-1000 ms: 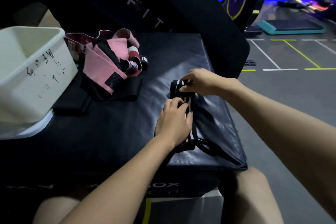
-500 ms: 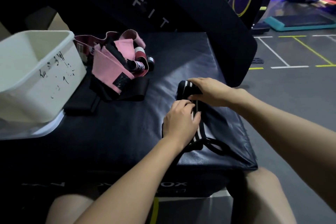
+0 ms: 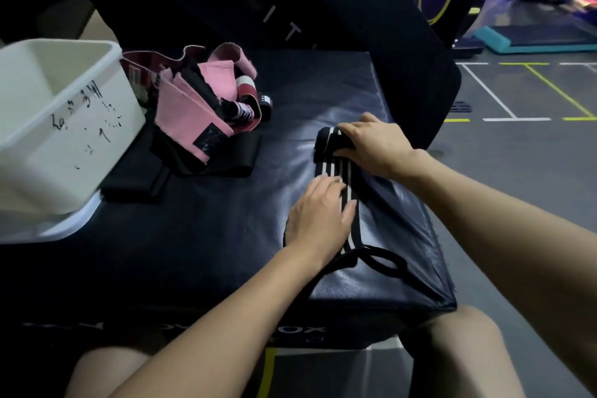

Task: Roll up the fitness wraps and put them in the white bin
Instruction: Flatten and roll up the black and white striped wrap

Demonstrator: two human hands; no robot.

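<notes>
Softly elastic, light, prone to unspooling: black striped wrap (image 3: 336, 168) lying right of centre on padded box (image 3: 206, 236), right hand (image 3: 376, 145) clasping the rolled far end, left hand (image 3: 318, 215) pressing flat on the near tail; best gripped across the roll.

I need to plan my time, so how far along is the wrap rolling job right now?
Early on. No rolled wrap shows in the white bin, though its floor is partly hidden. In hand: the right hand grips the rolled end of the black striped wrap; the left hand presses its flat length. Left: finishing this roll, binning it, then the pink and black pile.
</notes>
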